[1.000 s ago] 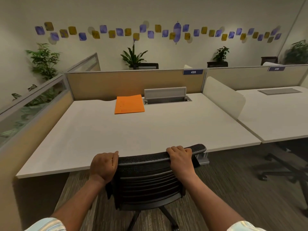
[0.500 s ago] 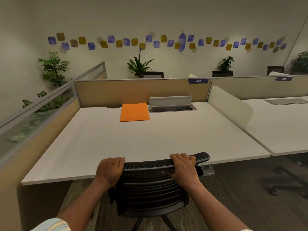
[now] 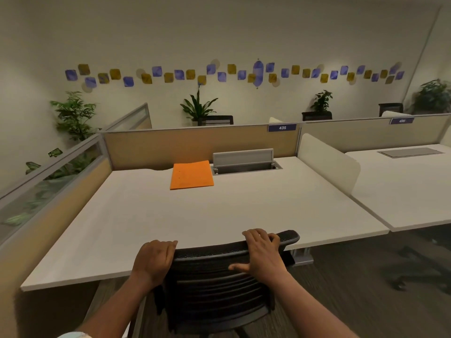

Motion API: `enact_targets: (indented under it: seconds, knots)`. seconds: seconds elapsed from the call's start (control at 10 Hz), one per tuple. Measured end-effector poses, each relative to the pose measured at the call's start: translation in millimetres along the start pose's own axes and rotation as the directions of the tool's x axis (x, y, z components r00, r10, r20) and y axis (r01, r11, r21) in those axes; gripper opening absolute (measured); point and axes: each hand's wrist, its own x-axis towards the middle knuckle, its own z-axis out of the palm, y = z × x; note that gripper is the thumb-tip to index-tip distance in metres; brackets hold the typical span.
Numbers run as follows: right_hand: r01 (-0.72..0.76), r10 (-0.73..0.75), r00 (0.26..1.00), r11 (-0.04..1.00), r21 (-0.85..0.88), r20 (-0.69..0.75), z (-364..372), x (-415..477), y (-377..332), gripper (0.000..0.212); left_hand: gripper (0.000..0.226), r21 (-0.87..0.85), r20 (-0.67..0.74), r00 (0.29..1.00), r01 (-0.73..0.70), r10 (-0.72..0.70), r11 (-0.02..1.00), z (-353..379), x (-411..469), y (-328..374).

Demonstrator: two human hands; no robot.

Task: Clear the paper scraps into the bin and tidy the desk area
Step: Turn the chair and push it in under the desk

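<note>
A black mesh office chair (image 3: 214,279) stands pushed against the front edge of the white desk (image 3: 170,215). My left hand (image 3: 153,261) grips the left end of the chair's top rail, fingers curled over it. My right hand (image 3: 262,250) holds the right part of the rail, fingers over the top and thumb stretched along the backrest. An orange folder (image 3: 191,178) lies flat at the back of the desk. No paper scraps or bin are in view.
An open grey cable hatch (image 3: 244,162) sits beside the folder. Tan partitions (image 3: 190,145) close the desk's back and left side. A white divider (image 3: 327,162) separates a second desk (image 3: 402,186) at right. Another chair's base (image 3: 415,272) stands on the carpet.
The chair has moved forward to the desk edge with both hands on its rail. My right thumb has spread out along the backrest. The view has tilted upward.
</note>
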Motion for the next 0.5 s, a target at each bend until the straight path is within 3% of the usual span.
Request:
enact_targets:
  seconds: [0.1,0.2,0.3,0.4,0.5]
  knots:
    - [0.004,-0.003,1.000,1.000,0.020,-0.022,0.5,0.3,0.2,0.102,0.054,-0.001,0.017,0.995,0.098,-0.098,0.995,-2.0,0.7,1.1]
    - [0.004,0.001,0.999,0.996,0.091,-0.054,-0.4,-0.8,0.3,0.091,0.038,0.077,0.018,0.980,0.198,-0.199,0.977,-10.1,-0.6,7.1]
    - [-0.031,0.036,0.999,0.982,0.187,-0.022,-7.7,-0.4,-1.9,0.082,0.044,0.087,-0.056,0.975,0.218,-0.214,0.972,-19.1,-2.9,12.0]
    - [-0.121,0.119,0.993,0.950,0.287,0.024,-16.9,2.9,-8.1,0.071,0.071,0.096,-0.089,0.973,0.222,-0.213,0.970,-27.5,-3.1,12.2]
    - [-0.195,0.208,0.978,0.942,0.275,-0.019,-26.6,8.4,-8.3,0.065,0.093,0.106,-0.094,0.974,0.218,-0.208,0.970,-42.1,5.4,13.3]
